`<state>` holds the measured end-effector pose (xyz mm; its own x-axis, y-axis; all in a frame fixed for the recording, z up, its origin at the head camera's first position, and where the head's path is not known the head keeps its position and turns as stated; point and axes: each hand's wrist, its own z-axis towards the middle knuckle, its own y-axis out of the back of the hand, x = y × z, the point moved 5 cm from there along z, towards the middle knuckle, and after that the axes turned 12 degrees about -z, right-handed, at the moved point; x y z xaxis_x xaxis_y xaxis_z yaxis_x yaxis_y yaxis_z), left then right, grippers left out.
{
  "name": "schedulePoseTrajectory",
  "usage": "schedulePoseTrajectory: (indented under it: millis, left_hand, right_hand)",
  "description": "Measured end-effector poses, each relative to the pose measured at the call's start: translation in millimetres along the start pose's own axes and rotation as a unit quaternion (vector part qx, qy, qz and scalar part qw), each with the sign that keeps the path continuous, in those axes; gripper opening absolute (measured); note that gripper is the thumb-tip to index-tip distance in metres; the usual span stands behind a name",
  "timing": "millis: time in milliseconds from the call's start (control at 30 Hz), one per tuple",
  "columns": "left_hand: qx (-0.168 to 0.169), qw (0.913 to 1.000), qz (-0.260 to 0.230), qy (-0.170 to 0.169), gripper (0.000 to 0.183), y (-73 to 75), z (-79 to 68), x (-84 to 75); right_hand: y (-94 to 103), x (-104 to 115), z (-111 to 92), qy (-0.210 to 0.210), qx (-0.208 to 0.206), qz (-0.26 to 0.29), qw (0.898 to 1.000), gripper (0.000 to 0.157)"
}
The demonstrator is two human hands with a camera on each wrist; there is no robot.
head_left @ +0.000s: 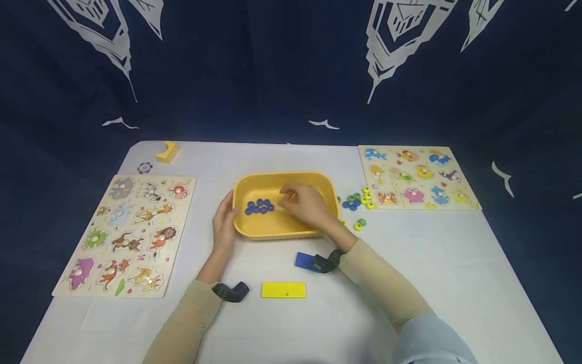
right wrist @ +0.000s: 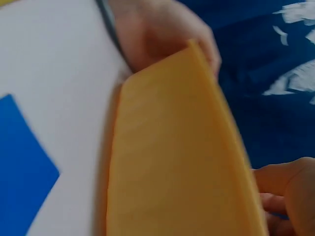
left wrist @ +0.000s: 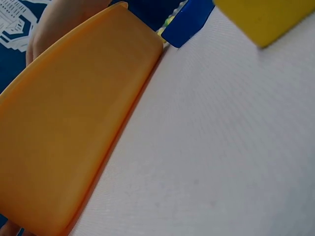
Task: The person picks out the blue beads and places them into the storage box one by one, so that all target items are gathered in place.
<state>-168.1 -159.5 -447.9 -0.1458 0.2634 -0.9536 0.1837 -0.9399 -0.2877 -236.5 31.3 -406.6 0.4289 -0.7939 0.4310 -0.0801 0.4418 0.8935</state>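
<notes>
A yellow plastic tray stands mid-table in the head view, with several blue beads clustered in its left half. My left hand holds the tray's left end, its thumb at the rim; the right wrist view shows this same hand at the tray's far end. Over the tray's right half, my right hand reaches in with bent fingers, fingertips just right of the beads. I cannot tell whether a bead is between them. In the left wrist view the tray's outer wall hides the beads.
Loose yellow beads, green beads and blue beads lie right of the tray. Animal puzzle boards lie left and right. A blue block and yellow block lie in front; a notched yellow block sits at the back left.
</notes>
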Motion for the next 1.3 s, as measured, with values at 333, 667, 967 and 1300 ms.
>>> schedulePoseTrajectory:
  millis: [333,667,967,1300]
  left_hand:
    - [-0.005,1.0,-0.008,-0.002,0.046,2.2,0.9,-1.2]
    - [-0.008,0.9999,-0.014,0.001,0.046,2.4,2.1,1.7]
    - [-0.001,0.9999,-0.014,-0.001,0.046,0.4,1.1,0.6]
    - [0.003,1.0,-0.005,-0.001,0.046,0.0,0.5,1.9]
  right_hand:
    - [45.7,-70,-57,-0.047,-0.196,-0.009,0.979,0.028]
    - [39.4,-137,-86,-0.149,-0.208,-0.045,0.966,0.03]
    - [23.8,-148,-88,-0.181,-0.165,-0.061,0.968,0.032]
    - [23.4,-148,-89,-0.185,-0.166,-0.068,0.966,0.023]
